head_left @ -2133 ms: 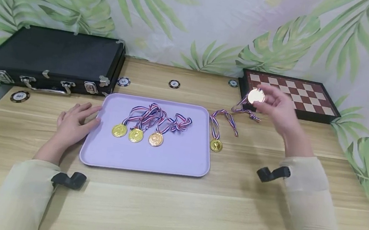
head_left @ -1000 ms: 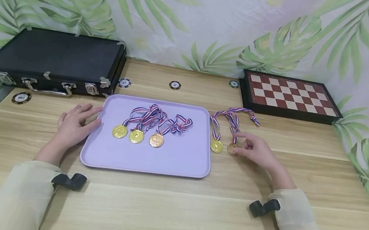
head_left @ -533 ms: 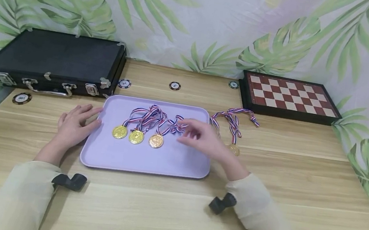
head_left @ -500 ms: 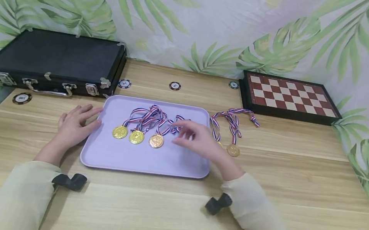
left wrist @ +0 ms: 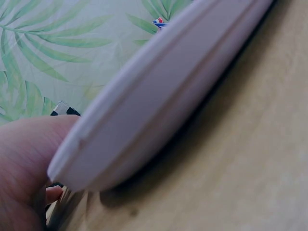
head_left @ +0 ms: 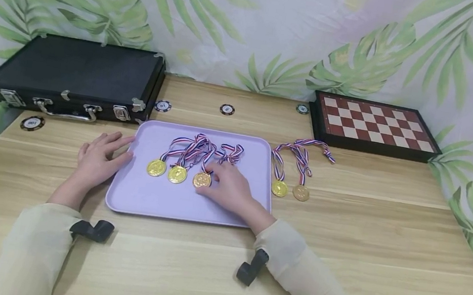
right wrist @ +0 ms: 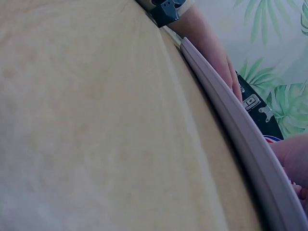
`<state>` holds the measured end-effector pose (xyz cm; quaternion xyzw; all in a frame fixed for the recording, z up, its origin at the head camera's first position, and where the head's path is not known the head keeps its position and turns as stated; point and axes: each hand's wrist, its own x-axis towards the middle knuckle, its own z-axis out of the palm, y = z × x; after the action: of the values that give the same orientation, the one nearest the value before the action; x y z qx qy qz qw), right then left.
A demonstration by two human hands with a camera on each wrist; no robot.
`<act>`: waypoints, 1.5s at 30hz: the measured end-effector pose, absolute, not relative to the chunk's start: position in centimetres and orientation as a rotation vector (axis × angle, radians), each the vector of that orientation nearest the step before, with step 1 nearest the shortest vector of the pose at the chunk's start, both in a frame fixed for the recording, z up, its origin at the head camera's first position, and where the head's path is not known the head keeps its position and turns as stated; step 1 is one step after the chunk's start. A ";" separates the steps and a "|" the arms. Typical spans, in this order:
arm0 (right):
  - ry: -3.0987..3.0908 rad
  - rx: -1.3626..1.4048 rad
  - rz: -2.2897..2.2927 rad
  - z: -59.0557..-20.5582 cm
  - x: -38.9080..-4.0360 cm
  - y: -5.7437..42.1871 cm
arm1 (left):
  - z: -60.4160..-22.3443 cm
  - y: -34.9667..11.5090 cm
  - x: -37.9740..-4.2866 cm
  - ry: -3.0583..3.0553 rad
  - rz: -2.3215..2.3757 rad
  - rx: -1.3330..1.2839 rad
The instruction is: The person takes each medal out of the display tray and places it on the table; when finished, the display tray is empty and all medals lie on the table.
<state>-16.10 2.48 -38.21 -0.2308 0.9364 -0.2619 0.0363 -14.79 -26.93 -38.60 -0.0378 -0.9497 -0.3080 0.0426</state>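
On the lilac tray (head_left: 157,202) lie two gold medals, one at the left (head_left: 156,168) and one in the middle (head_left: 177,174), and a bronze medal (head_left: 201,180) at the right. Their striped ribbons (head_left: 193,149) bunch together behind them. My right hand (head_left: 229,186) reaches over the tray with thumb and fingertips around the bronze medal's edge. Flat beside the tray, my left hand (head_left: 100,162) touches its left rim with thumb and fingers extended. In the left wrist view the tray's side (left wrist: 159,96) fills the middle, beside part of that hand.
Right of the tray lie another gold medal (head_left: 279,188) and a bronze-toned medal (head_left: 301,193) with ribbons. A black case (head_left: 80,72) stands back left, a chessboard (head_left: 378,124) back right. Several poker chips, one near the case (head_left: 32,123), lie on the wooden table (head_left: 167,268).
My right hand set a medal down right of the tray, let go, then moved left over the tray to the bronze medal there. My left hand stayed at the rim.
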 end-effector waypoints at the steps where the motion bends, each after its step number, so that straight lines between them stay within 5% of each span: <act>1: 2.883 -0.710 -0.799 -38.2 -16.0 2.5 | -38.6 -26.9 -14.8 -2.907 -0.939 -0.116; 16: 2.560 -0.797 -1.307 -37.3 -15.5 5.0 | -38.9 -26.8 -15.1 -2.902 -0.937 -0.126; 21: 2.443 -0.736 -1.567 -34.7 -15.1 7.7 | -39.0 -26.8 -15.1 -2.907 -0.938 -0.123; 33: 2.355 -1.097 -1.960 -26.9 -14.0 15.5 | -38.9 -26.9 -15.0 -2.895 -0.944 -0.121; 45: 2.267 -0.832 -2.378 -24.8 -13.1 23.7 | -38.9 -27.0 -15.0 -2.877 -0.959 -0.136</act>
<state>-13.07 23.70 -24.82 -0.2437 0.6637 -0.6963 -0.1236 -14.96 -27.01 -38.88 -0.0449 -0.9464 -0.3154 0.0532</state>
